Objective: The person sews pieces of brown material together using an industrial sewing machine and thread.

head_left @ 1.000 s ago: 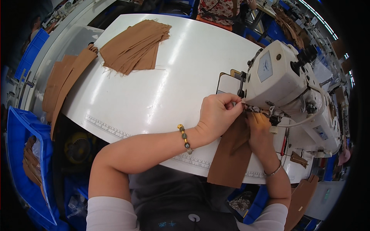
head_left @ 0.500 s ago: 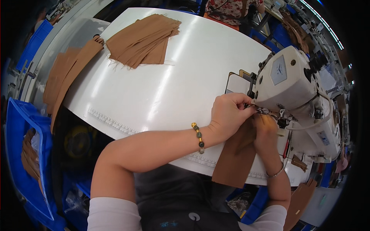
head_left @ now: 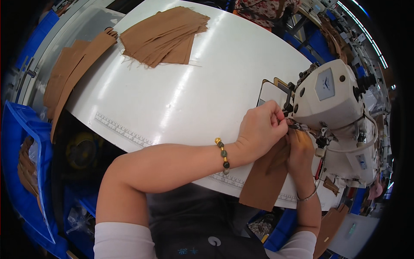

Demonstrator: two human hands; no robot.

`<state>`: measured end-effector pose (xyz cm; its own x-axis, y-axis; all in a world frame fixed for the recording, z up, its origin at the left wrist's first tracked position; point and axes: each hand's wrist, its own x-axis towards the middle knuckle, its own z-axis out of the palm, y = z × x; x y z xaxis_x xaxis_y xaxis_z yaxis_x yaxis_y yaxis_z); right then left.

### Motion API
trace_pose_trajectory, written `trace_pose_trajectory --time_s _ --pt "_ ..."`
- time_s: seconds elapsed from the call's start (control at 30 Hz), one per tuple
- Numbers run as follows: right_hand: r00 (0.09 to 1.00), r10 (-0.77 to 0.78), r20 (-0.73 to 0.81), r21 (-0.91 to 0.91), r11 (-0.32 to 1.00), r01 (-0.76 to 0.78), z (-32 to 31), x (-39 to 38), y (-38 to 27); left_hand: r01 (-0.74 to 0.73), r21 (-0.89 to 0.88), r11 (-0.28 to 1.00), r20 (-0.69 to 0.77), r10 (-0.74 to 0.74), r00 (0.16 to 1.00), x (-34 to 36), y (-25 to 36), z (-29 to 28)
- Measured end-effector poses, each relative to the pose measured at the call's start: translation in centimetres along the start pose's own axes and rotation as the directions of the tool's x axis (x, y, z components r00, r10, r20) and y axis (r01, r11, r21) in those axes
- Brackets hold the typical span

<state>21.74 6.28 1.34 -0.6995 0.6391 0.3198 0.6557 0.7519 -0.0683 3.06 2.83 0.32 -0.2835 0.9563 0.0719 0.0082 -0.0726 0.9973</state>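
My left hand point(head_left: 263, 129) is closed in a pinch just beside the needle area of the white sewing machine point(head_left: 325, 110); what its fingertips hold is too small to make out. My right hand point(head_left: 299, 153) is partly behind it, fingers bent on a long brown fabric strip point(head_left: 261, 185) that runs from under the machine's head to the table's front edge. Some dark patterned material point(head_left: 297, 124) shows at the fingertips, under the head. A bead bracelet circles my left wrist.
Fanned brown fabric pieces point(head_left: 159, 36) lie on the white table point(head_left: 215, 64); more brown strips point(head_left: 77, 73) hang along its left side. A blue bin point(head_left: 28, 121) with fabric is at left, another point(head_left: 280, 228) below right. A person in floral clothing point(head_left: 263, 11) is beyond the table.
The view has shifted, so the machine appears farther right and the cloth pile higher. My hands stay at the needle area, the left fingers curling slightly more.
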Motion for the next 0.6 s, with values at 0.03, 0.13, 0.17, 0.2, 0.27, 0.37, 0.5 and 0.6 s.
trace_pose_trajectory --time_s 0.03,0.13,0.17,0.2,0.27,0.37,0.5,0.6 --pt "1.0 0.001 0.008 0.012 1.0 -0.001 0.0 0.0 0.0 -0.038 0.017 0.999 0.004 0.038 0.999 -0.1 -0.1 0.0" --pt "1.0 -0.004 0.021 -0.003 1.0 0.004 -0.1 0.0 -0.1 -0.114 0.034 0.993 -0.008 0.114 0.993 -0.1 -0.2 0.3" --pt "1.0 -0.01 0.026 -0.028 1.0 0.011 -0.1 0.0 -0.1 -0.151 0.034 0.988 -0.025 0.152 0.988 0.0 -0.2 0.4" --pt "1.0 -0.001 0.029 -0.056 0.998 0.003 0.0 0.0 -0.1 -0.15 0.035 0.988 -0.026 0.151 0.988 0.0 -0.2 0.6" --pt "1.0 -0.023 0.015 -0.055 0.998 0.024 0.1 0.0 -0.1 -0.141 0.031 0.989 -0.037 0.142 0.989 0.1 -0.3 0.8" --pt "1.0 -0.026 0.002 -0.044 0.999 0.026 0.2 0.0 -0.1 -0.142 0.016 0.99 -0.061 0.143 0.988 0.1 -0.5 1.1" --pt "0.999 0.02 0.032 -0.046 0.999 -0.019 0.1 -0.1 0.0 -0.187 0.021 0.982 -0.086 0.188 0.978 0.2 -0.9 1.2" --pt "0.995 -0.045 -0.088 -0.063 0.997 0.039 0.4 -0.1 0.0 -0.133 -0.099 0.986 -0.091 0.124 0.988 0.3 -0.9 1.3"
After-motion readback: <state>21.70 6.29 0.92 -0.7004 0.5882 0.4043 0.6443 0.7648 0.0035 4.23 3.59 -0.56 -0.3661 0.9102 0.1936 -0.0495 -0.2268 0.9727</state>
